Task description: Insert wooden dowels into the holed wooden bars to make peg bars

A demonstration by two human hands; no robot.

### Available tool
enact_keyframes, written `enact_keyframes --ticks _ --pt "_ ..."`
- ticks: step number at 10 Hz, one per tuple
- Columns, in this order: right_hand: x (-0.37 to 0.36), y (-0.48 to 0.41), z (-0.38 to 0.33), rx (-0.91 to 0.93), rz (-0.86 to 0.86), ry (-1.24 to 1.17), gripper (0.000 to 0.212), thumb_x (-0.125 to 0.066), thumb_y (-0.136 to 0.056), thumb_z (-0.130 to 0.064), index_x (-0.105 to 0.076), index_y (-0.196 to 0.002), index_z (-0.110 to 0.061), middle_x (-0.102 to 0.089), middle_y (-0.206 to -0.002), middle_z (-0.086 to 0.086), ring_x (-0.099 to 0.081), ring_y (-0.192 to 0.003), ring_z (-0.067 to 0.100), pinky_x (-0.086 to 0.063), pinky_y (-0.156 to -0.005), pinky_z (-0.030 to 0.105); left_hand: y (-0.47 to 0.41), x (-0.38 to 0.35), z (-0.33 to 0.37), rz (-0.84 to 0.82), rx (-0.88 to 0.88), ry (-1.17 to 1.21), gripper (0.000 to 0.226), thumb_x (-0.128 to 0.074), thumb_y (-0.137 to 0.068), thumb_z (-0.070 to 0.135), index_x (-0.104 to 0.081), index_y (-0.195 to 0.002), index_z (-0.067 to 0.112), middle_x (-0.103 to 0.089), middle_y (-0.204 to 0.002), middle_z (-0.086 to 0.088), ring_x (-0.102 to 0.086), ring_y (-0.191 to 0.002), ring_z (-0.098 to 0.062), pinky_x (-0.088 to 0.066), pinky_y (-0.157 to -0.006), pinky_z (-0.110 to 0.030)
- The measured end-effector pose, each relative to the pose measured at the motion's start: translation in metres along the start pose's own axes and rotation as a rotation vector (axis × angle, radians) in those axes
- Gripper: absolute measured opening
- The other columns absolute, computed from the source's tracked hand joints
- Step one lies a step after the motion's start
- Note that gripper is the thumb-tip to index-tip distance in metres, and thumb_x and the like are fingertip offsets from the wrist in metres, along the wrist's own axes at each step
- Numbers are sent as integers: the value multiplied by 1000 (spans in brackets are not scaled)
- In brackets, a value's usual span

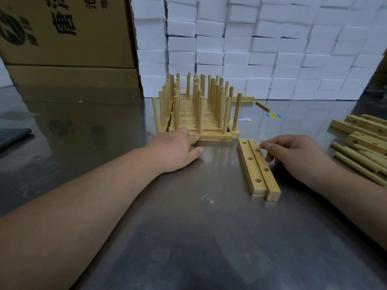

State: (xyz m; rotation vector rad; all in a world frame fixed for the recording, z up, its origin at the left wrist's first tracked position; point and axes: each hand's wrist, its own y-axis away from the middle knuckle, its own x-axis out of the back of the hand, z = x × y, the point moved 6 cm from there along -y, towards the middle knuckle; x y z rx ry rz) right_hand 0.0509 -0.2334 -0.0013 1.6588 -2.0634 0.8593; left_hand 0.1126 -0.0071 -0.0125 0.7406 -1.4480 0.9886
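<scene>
Two holed wooden bars (pixel 258 167) lie side by side on the steel table (pixel 188 237), with no dowels in them. My right hand (pixel 297 155) hovers just right of them, fingers loosely curled, fingertips near the right bar's far end, holding nothing. My left hand (pixel 178 149) rests on the table with its fingers against the near edge of a group of finished peg bars (pixel 199 114), whose many upright dowels stand in rows. Loose dowels (pixel 360 164) and more holed bars (pixel 364 128) lie at the right edge.
A wall of white foam blocks (pixel 261 49) stands behind the peg bars. Cardboard boxes (pixel 69 38) are stacked at the back left. A single dowel (pixel 262 105) and blue stickers (pixel 273 116) lie near the foam. A dark flat object (pixel 12 137) sits at the left edge.
</scene>
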Motion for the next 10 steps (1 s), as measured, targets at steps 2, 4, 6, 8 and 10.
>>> enact_keyframes --ticks 2,4,6,8,10 --pt "0 -2 3 -8 0 -10 19 -55 -89 -29 -69 -76 -27 -62 -55 -17 -48 -56 10 -38 -54 24 -1 -5 4 -116 30 -106 69 -15 -90 63 -18 -146 24 -36 -132 -7 -45 -116 -26 -39 -79 -34" --pt "-2 -1 0 2 -12 20 20 -54 -89 -29 -66 -74 -31 -63 -62 -12 -50 -58 11 -39 -54 24 -1 -10 9 -151 150 -135 75 -10 -86 69 -7 -148 27 -26 -146 -10 -37 -128 -31 -38 -83 -37" --pt "0 0 1 -7 -10 15 19 -53 -90 -30 -68 -79 -27 -63 -65 -10 -50 -60 12 -39 -54 24 24 43 -1 687 228 371 17 -41 -92 31 -49 -84 19 -49 -79 8 -52 -79 -23 -34 -58 -29" --pt "1 -4 8 -12 -8 -22 20 -56 -88 -31 -70 -74 -26 -63 -59 -12 -48 -53 4 -38 -52 21 38 17 -67 710 912 966 31 -41 -90 22 -38 -120 14 -49 -115 -6 -54 -95 -29 -44 -81 -37" --pt "0 -2 6 -17 7 -20 19 -55 -88 -31 -69 -76 -26 -63 -57 -15 -49 -56 8 -38 -54 23 26 13 -53 586 778 934 42 -41 -91 20 -31 -132 18 -49 -98 2 -44 -60 -8 -26 -46 -25"
